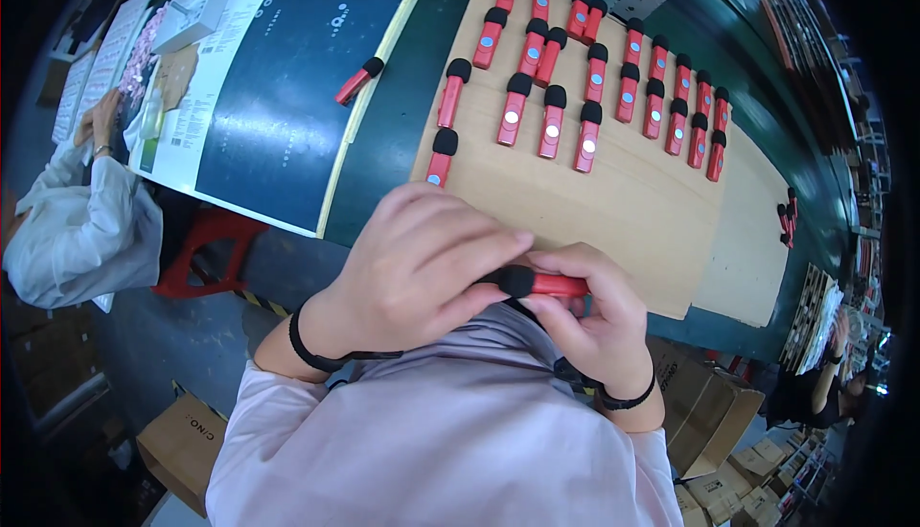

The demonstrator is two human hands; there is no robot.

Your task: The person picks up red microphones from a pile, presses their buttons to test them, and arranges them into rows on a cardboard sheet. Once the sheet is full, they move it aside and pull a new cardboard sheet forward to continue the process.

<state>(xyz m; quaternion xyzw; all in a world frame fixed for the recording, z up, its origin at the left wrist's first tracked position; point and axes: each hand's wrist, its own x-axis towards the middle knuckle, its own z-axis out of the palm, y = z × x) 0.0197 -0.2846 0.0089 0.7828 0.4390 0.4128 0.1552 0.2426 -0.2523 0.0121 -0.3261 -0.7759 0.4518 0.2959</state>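
Note:
Close in front of my body I hold a small red microphone (558,285) with a black foam cap, lying sideways. My right hand (604,311) pinches its red body between thumb and fingers. At the capped end, my left hand (412,263) is closed, its thumb and fingertips around the black foam; its fingers partly hide that end. Beyond my hands, several like microphones (552,125) lie in rows on a brown cardboard sheet (594,211), their foam caps pointing away from me. The nearest one (440,158) lies just past my left hand.
One more microphone (360,80) lies left, by a yellow strip (369,96) edging a dark blue mat (287,77). A small cluster (788,217) lies far right. A person in a white shirt (91,216) sits left near a red stool (206,249). Cardboard boxes (182,446) stand below.

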